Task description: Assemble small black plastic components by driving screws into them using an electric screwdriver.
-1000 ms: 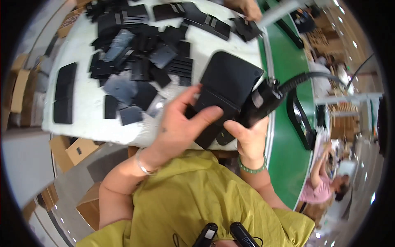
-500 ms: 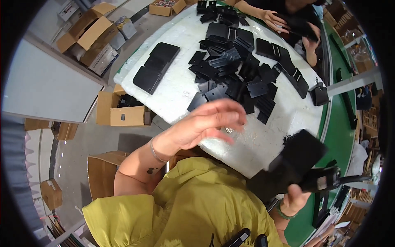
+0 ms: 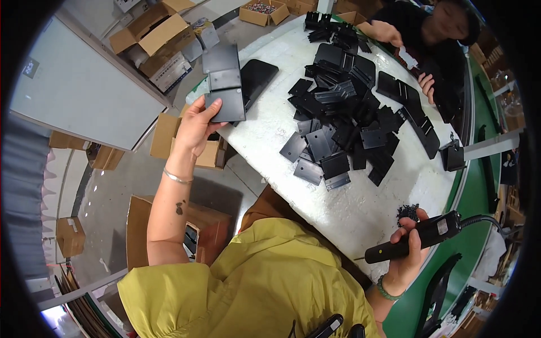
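Left hand [image 3: 194,127], at ten o'clock, has its grip closed on the near edge of a flat dark plate [image 3: 226,105], thumb on top, the plate lying at the rim of the white surface [image 3: 360,208] just beside a stack of similar black covers [image 3: 253,76]. Right hand [image 3: 411,253], at four o'clock, is wrapped fully around a black powered screwdriver [image 3: 414,236], held idle above the surface edge, cable trailing right. Judged step: picking up one plate at the stack; the next move calls for a steady lift clear of the loose black parts [image 3: 344,118] heaped at one o'clock.

Bright even light, sharp, fisheye-warped edges.
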